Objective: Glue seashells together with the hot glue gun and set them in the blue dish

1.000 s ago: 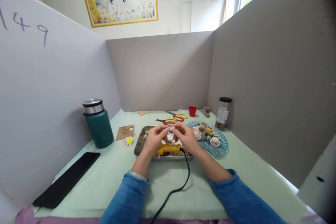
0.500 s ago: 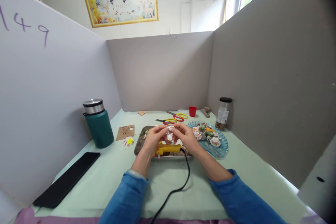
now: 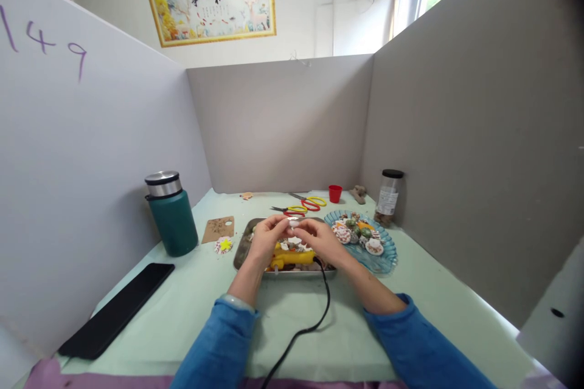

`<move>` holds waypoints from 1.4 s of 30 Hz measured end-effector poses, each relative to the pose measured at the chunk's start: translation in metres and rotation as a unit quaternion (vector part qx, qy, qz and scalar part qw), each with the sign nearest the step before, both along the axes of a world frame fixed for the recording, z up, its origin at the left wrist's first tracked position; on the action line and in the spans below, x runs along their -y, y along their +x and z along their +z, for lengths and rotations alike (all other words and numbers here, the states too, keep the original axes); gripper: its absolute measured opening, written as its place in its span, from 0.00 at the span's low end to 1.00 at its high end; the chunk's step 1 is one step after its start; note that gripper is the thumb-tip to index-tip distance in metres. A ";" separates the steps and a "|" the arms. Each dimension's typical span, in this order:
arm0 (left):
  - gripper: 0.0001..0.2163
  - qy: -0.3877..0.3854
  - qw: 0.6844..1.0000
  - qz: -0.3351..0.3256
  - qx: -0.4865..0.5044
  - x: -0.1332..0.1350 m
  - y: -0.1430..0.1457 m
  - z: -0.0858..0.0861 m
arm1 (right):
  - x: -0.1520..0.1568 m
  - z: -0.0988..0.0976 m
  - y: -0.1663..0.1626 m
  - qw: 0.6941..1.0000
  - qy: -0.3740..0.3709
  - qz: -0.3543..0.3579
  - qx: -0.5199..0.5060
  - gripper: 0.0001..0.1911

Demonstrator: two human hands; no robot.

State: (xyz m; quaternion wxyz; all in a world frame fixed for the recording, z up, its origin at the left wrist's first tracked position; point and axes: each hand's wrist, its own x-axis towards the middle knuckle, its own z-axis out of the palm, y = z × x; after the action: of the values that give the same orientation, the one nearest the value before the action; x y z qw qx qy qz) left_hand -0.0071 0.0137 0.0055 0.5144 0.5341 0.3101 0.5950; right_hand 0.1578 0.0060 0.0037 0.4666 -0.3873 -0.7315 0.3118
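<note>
A small white piece [image 3: 293, 223], perhaps a shell, is pinched between the fingertips of my left hand [image 3: 269, 239] and my right hand [image 3: 323, 239]. Both hands are raised over a metal tray [image 3: 241, 260], with their fingers closed; the far fingertips are partly hidden. Below them, a yellow glue gun [image 3: 294, 257] lies across the tray, its black cord [image 3: 314, 327] trailing towards me. Small loose pieces in the tray are partly covered by the gun and my hands.
Right of the tray, a blue glass plate [image 3: 387, 260] bears several decorated pieces. Behind are scissors [image 3: 312, 203], a red cup [image 3: 334, 194] and a lidded jar [image 3: 389, 197]. At left stand a green bottle [image 3: 173, 222], a black slab [image 3: 118, 310], a brown card [image 3: 218, 230] and a star-topped disc [image 3: 223, 245].
My fingers have shifted slightly around the white piece, and my right-hand fingers now bend in more beneath it. The glue gun and tray stay in place.
</note>
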 end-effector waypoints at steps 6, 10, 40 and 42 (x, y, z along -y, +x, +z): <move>0.14 -0.013 0.995 0.075 0.058 -0.007 -0.006 0.003 | 0.005 -0.001 0.001 0.943 0.043 0.000 0.330 0.18; 0.15 -0.005 0.992 0.091 0.082 -0.009 -0.010 0.005 | 0.007 -0.002 -0.002 0.936 0.047 0.015 0.350 0.14; 0.17 -0.031 0.978 0.109 0.174 -0.006 -0.007 0.008 | 0.012 0.000 -0.005 0.999 -0.025 -0.018 -0.038 0.21; 0.17 -0.030 0.978 0.106 0.175 -0.005 -0.007 0.009 | 0.010 -0.002 -0.006 0.999 -0.010 -0.021 -0.029 0.20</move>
State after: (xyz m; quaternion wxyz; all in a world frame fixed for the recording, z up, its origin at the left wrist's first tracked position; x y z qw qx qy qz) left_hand -0.0143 0.0185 0.0144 0.5106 0.3698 0.2879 0.7209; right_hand 0.1521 -0.0045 0.0017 0.4899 -0.3985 -0.7061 0.3204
